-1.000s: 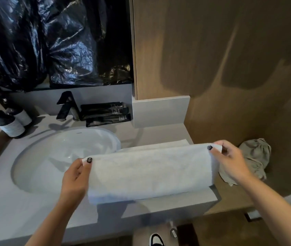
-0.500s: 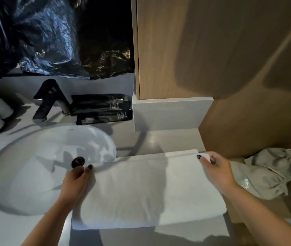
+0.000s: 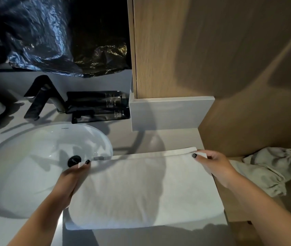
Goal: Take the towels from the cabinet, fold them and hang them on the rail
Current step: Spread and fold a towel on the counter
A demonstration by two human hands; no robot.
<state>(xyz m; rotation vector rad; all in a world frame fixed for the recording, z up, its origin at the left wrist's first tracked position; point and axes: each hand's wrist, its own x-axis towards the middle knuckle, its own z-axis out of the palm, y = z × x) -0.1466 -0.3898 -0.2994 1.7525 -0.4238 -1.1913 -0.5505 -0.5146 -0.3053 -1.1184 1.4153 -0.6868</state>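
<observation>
A white towel [image 3: 141, 189] lies folded lengthwise on the grey counter [image 3: 176, 137], right of the basin. My left hand [image 3: 72, 178] pinches its far left corner, thumb on top, over the basin's edge. My right hand [image 3: 214, 166] pinches the far right corner against the layer beneath. The folded edge faces me and overhangs the counter's front. No rail or cabinet is in view.
A white oval basin [image 3: 34, 157] with a black drain and black tap [image 3: 41, 98] is on the left. Black tubes [image 3: 96, 107] lie behind. A crumpled beige cloth [image 3: 265, 171] sits on a wooden ledge at right. Wood panels rise behind; black plastic covers the mirror.
I lowered the towel from mid-air onto the counter, carrying the top edge away from me so the towel lies folded. My view has dipped closer to the counter.
</observation>
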